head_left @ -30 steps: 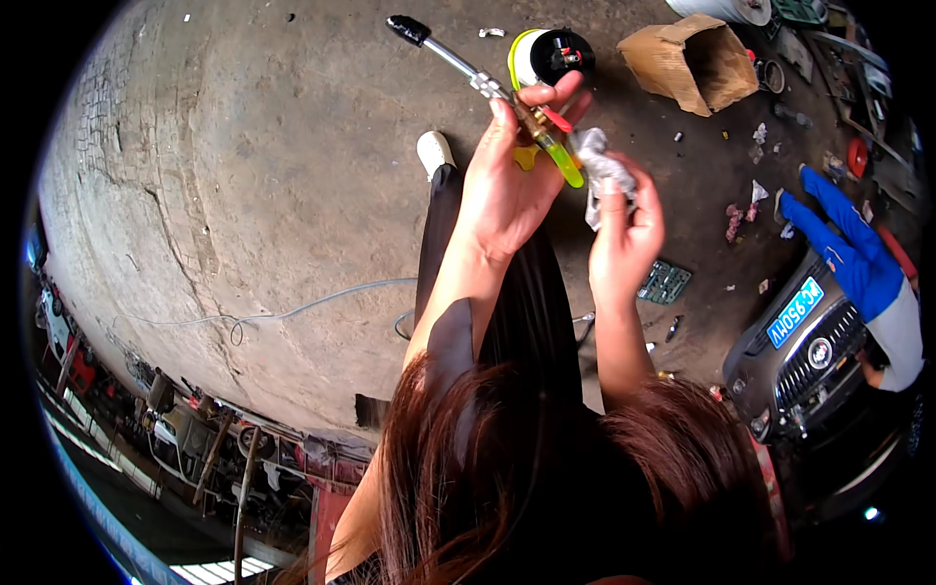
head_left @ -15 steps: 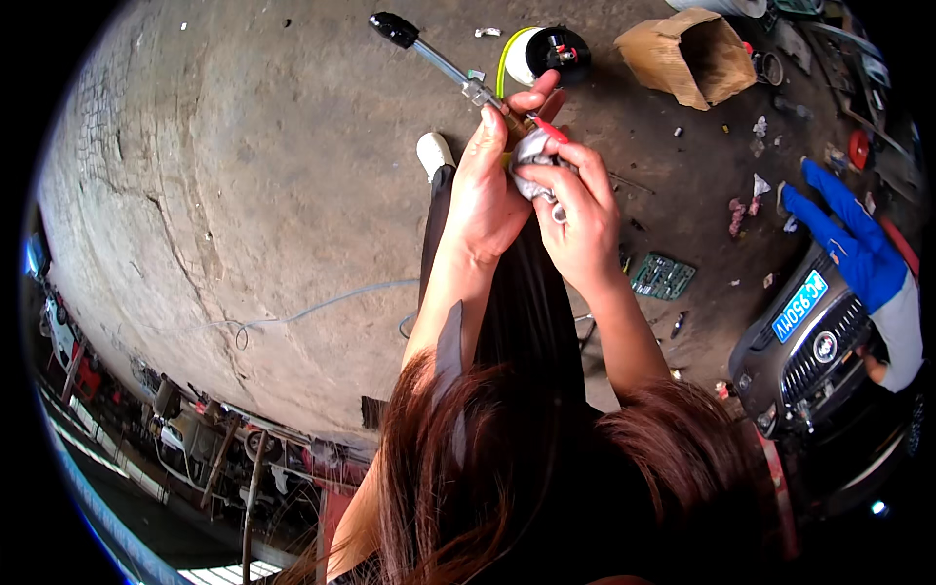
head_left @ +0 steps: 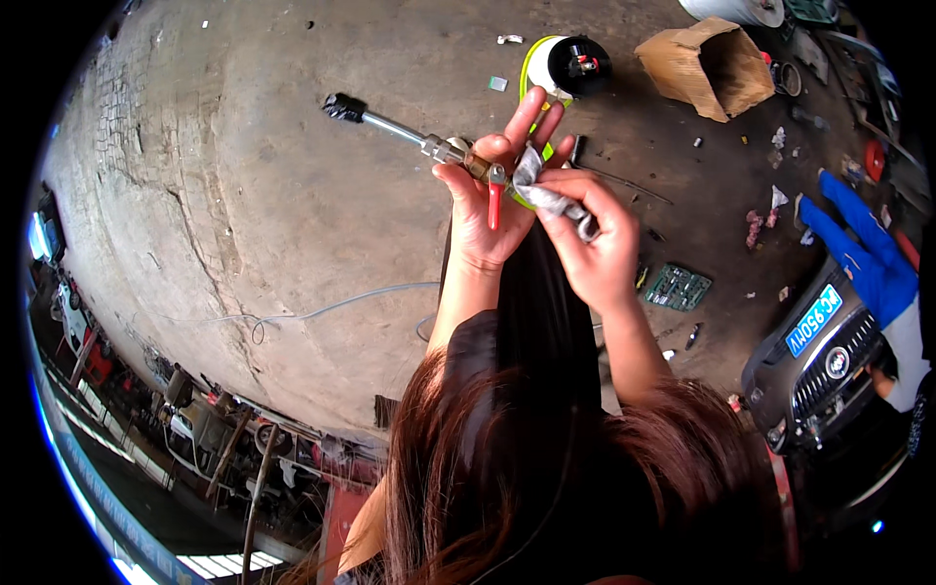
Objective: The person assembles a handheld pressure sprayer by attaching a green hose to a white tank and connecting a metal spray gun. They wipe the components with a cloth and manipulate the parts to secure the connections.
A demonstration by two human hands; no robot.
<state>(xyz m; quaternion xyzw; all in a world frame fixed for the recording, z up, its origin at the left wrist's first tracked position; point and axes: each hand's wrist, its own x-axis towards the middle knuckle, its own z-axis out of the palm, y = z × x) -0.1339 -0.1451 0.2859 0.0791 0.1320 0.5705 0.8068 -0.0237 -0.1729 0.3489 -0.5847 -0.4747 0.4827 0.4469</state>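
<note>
Palm up, my left hand (head_left: 497, 219) supports a brass ball valve (head_left: 478, 168) between thumb and fingers, with its other fingers spread. A red lever (head_left: 494, 203) on the valve points down toward my wrist. From the valve a metal fitting and a clear tube (head_left: 395, 128) run to the upper left, ending in a black tip (head_left: 344, 108). My right hand (head_left: 603, 244) is closed on a crumpled grey rag (head_left: 548, 195), which it presses around the valve's right end. A yellow-green hose (head_left: 526, 68) shows behind my fingers; its joint is hidden by the rag.
A white drum with a black top (head_left: 579, 66) and a cardboard box (head_left: 687, 73) stand ahead. A green tool case (head_left: 679, 287) lies on the floor at right. Beyond it, a person in blue trousers (head_left: 858, 244) leans at a dark car (head_left: 829, 361). A thin hose (head_left: 331, 304) crosses the left floor.
The valve and tube have swung to point further left, and the red lever now hangs downward. My left fingers have spread, and the rag has shifted onto the valve's end.
</note>
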